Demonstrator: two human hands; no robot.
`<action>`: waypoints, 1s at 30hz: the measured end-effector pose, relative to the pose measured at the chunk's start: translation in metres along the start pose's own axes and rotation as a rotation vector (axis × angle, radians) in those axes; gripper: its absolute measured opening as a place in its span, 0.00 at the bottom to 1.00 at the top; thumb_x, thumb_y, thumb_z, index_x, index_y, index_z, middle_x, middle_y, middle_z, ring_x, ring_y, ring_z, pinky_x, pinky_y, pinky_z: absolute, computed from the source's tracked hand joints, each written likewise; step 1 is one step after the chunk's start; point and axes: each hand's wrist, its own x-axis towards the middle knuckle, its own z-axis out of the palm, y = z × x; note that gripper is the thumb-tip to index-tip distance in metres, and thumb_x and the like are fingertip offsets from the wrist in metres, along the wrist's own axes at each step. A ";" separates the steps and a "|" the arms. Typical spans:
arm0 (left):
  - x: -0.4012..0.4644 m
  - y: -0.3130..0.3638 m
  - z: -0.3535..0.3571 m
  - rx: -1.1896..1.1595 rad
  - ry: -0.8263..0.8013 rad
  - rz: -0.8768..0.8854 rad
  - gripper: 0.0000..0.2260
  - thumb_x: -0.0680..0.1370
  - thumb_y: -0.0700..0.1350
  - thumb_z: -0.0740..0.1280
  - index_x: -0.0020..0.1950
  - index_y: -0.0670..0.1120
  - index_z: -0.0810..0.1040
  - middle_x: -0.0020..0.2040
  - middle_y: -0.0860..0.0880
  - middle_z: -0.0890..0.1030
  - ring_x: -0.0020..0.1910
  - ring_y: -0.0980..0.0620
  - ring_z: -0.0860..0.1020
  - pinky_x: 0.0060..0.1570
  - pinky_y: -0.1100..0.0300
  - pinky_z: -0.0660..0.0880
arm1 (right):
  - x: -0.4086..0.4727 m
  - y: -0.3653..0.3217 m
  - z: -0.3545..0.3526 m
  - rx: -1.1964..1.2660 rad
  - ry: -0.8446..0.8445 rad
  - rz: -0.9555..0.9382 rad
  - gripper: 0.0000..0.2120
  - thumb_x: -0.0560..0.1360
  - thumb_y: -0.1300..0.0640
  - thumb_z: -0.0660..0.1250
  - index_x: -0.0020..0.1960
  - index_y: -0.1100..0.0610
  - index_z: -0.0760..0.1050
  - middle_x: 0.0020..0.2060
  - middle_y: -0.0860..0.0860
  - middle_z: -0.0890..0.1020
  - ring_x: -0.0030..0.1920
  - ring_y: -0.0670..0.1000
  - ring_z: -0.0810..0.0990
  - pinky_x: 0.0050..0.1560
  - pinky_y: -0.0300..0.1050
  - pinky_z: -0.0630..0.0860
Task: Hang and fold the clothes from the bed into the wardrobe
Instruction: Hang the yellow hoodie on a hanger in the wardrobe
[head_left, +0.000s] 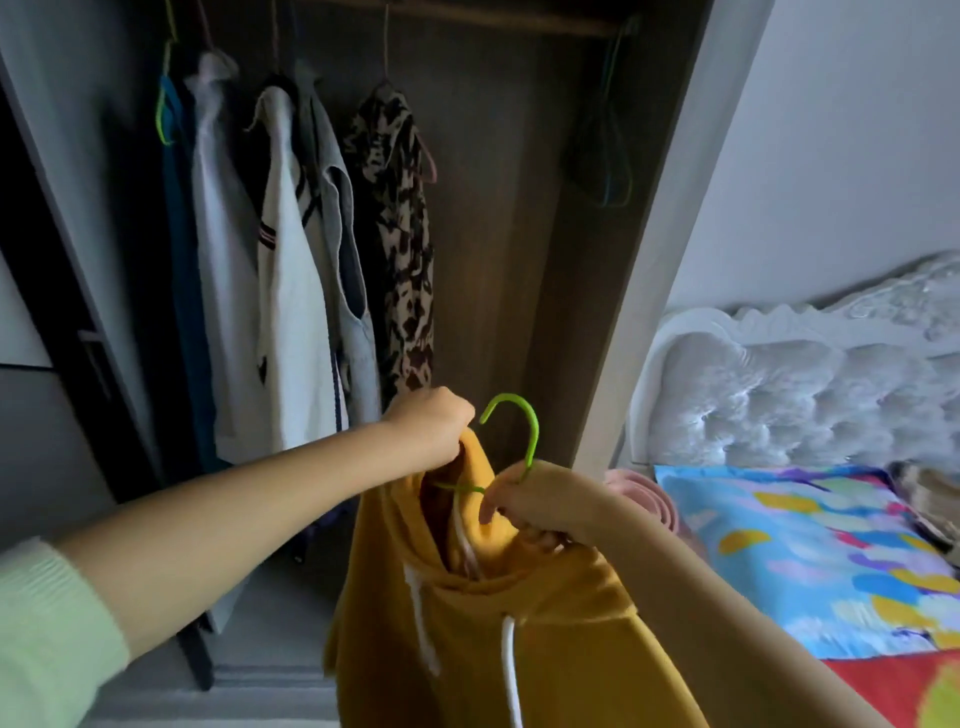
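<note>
A mustard-yellow hoodie with white drawstrings hangs in front of me, low in the view. My left hand grips the top edge of its hood. My right hand holds the neck of a green hanger whose hook points up and whose arm runs into the hoodie's neck opening. Behind the hoodie stands the open wardrobe. Its rail carries several hung garments on the left, among them a white sweater and a leopard-print top.
Empty hangers hang at the rail's right end, with a bare stretch of rail between them and the leopard-print top. The wardrobe's grey side panel stands to the right. Beyond it is the bed with a colourful cover, pink fabric and a white tufted headboard.
</note>
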 end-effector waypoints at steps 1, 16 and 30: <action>-0.001 0.002 0.011 0.067 -0.066 -0.021 0.06 0.77 0.39 0.59 0.48 0.47 0.74 0.44 0.48 0.76 0.45 0.48 0.76 0.39 0.57 0.70 | 0.002 0.003 0.003 -0.015 -0.020 0.030 0.15 0.80 0.55 0.60 0.34 0.49 0.71 0.26 0.48 0.69 0.23 0.45 0.63 0.26 0.36 0.63; 0.007 -0.016 -0.010 -0.672 -0.150 -0.150 0.10 0.74 0.36 0.58 0.46 0.42 0.79 0.31 0.47 0.73 0.25 0.53 0.71 0.23 0.63 0.65 | 0.004 0.002 -0.040 -0.063 0.093 0.075 0.09 0.80 0.54 0.57 0.47 0.55 0.75 0.27 0.48 0.67 0.24 0.44 0.63 0.21 0.34 0.62; 0.021 -0.061 -0.018 -0.985 0.061 0.124 0.23 0.79 0.51 0.63 0.73 0.53 0.64 0.59 0.52 0.76 0.60 0.55 0.74 0.61 0.55 0.72 | -0.012 -0.005 -0.071 0.324 0.088 -0.096 0.09 0.80 0.58 0.59 0.45 0.58 0.76 0.23 0.48 0.64 0.21 0.44 0.59 0.19 0.33 0.56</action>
